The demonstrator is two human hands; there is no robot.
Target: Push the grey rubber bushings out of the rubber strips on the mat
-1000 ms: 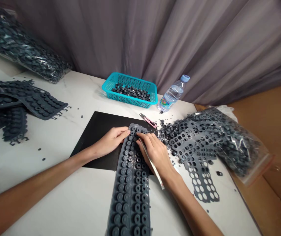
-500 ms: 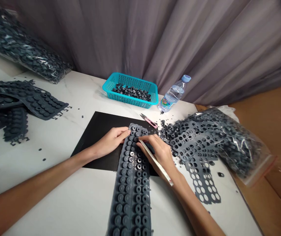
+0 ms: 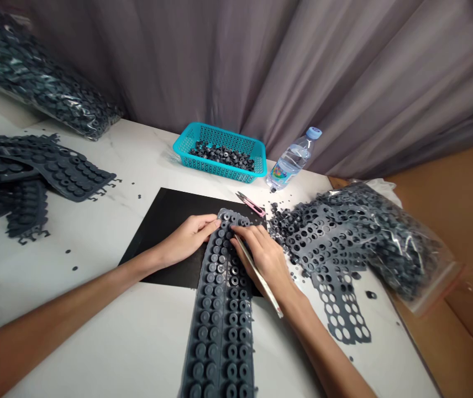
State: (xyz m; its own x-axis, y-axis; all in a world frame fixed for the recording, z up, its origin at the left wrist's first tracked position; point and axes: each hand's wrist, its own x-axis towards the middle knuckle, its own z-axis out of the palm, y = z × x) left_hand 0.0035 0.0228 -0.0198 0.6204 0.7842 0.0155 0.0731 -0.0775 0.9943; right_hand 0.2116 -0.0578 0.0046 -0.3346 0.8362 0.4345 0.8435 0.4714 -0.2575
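Note:
A long grey rubber strip studded with round grommets runs from the near edge up onto a black mat. My left hand rests on the strip's far left edge, fingers curled and pressing it down. My right hand is closed round a thin metal tool, its tip down among the grommets at the strip's far end. The tool's shaft slants back over my wrist.
A teal basket of loose grommets and a water bottle stand at the back. Pink snips lie by the mat. Punched-out strips and a bagged pile lie right. More strips and a bag lie left.
My right hand drew back slightly with the tool, then returned to the strip's far end. The left hand has stayed in place.

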